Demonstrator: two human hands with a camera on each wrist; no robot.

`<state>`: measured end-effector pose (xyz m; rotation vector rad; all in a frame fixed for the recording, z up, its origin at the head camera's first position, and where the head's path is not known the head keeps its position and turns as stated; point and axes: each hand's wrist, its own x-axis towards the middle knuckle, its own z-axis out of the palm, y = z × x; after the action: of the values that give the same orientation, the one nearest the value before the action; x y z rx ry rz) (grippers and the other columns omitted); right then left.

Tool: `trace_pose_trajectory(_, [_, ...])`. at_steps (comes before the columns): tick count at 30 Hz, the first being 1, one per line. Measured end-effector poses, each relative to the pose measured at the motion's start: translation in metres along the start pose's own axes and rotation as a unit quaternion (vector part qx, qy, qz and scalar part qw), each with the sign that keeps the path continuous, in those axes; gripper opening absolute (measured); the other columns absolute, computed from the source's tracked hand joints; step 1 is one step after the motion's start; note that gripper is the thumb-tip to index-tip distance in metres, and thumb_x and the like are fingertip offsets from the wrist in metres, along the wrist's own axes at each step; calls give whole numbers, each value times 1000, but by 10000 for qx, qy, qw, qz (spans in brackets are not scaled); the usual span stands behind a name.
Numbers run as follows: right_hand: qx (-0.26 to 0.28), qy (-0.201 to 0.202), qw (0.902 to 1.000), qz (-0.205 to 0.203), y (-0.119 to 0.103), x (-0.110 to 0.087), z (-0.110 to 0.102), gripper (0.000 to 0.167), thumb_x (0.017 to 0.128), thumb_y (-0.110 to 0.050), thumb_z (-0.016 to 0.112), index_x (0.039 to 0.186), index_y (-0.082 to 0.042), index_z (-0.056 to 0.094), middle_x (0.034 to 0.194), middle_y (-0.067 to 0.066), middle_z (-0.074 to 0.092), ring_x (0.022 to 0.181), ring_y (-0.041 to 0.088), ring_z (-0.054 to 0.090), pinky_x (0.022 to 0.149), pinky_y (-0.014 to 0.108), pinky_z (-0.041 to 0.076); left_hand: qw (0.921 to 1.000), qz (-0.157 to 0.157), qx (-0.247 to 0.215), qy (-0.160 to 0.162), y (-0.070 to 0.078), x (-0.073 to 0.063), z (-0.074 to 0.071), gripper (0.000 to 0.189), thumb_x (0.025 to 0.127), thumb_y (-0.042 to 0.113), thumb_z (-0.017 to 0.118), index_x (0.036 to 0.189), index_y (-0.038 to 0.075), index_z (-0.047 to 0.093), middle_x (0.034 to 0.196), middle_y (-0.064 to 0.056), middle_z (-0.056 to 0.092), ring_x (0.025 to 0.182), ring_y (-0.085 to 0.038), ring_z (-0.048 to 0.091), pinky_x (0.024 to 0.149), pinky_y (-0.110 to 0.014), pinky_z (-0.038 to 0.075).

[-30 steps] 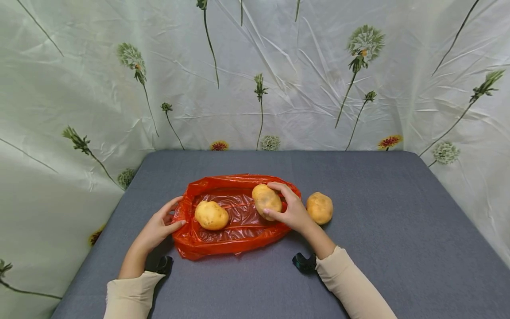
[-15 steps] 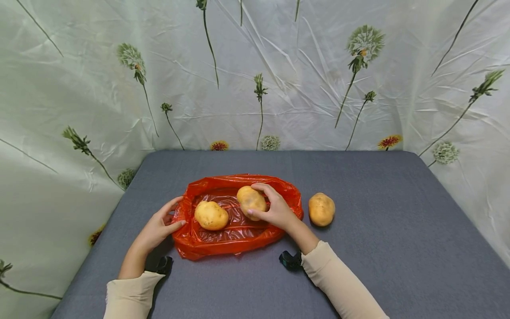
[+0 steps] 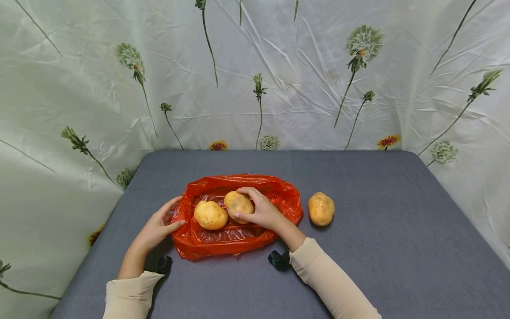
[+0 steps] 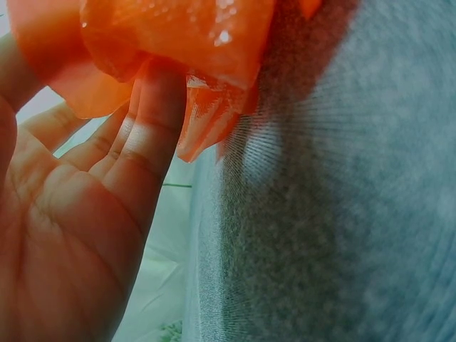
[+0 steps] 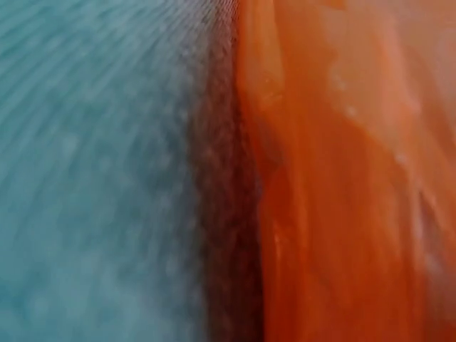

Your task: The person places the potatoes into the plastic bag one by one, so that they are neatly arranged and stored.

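Observation:
A red plastic bag [image 3: 239,247] lies spread open on the grey table, its rim rolled outward. Inside it, toward the left, rests a yellow potato [image 3: 210,215]. Just right of that one, my right hand [image 3: 263,212] holds a second potato [image 3: 235,204] between thumb and fingers, low inside the bag. My left hand [image 3: 159,226] holds the bag's left end by its edge; in the left wrist view the film [image 4: 178,35] partly covers the fingertips. The right wrist view has only the bag's outer side [image 5: 342,178] and table cloth, with the right hand out of sight.
A third potato [image 3: 321,209] sits on the grey table [image 3: 390,230], just right of the bag. Behind and at the sides hangs a pale curtain [image 3: 255,53] with a flower print. Dark wrist straps [image 3: 280,260] are worn on both arms.
My right hand has carried its potato leftward within the bag, from the right end to beside the other potato. The left hand stays at the bag's left end.

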<state>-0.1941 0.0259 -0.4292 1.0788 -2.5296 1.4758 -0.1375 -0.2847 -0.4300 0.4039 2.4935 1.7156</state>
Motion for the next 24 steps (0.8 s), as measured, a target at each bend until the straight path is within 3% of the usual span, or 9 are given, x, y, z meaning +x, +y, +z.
trace_pose_trajectory(6, [-134,-149,9997,159,1,5,6,58,76,-27,72,125,-10,45,123,4,47,111,15,44,91,32,37,10000,-35,-33,-11,0,0,0,66,84,3,61,139,4,25,126,-27,36,86,-16,58,66,-29,50])
trace_pose_trajectory(13, [-172,-392,9989,205,0,8,8,58,78,-30,70,126,-9,44,124,6,47,110,16,45,91,33,38,9999,136,-12,18,-2,0,0,65,84,1,61,138,2,26,123,-28,38,84,-14,58,64,-29,50])
trace_pose_trajectory(24, [-28,-690,9967,420,1,7,8,58,79,-30,69,127,-8,43,124,6,47,109,16,45,92,33,37,10000,59,64,23,-2,1,0,65,84,2,61,138,3,27,123,-27,38,85,-15,58,66,-29,50])
